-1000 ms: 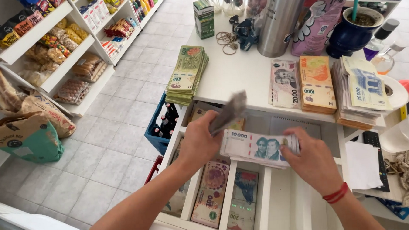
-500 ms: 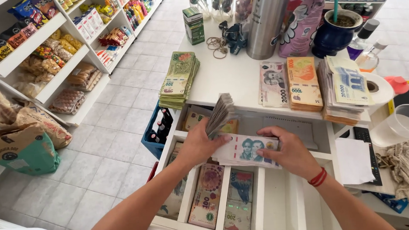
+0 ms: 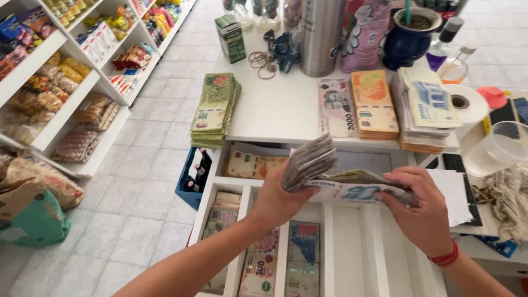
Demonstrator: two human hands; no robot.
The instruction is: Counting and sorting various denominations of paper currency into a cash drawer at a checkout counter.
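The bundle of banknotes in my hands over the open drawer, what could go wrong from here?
The bundle of banknotes is fanned and bent between your left hand and right hand, so loose notes might slip into the wrong slot of the open cash drawer. The green note stack overhangs the counter edge and could be nudged to the floor. The blue cup stands close to the other note piles; a spill might wet them.

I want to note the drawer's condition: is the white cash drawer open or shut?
Open. The cash drawer is pulled out below the counter, its compartments and banknotes exposed, and both hands hold a wad above it.
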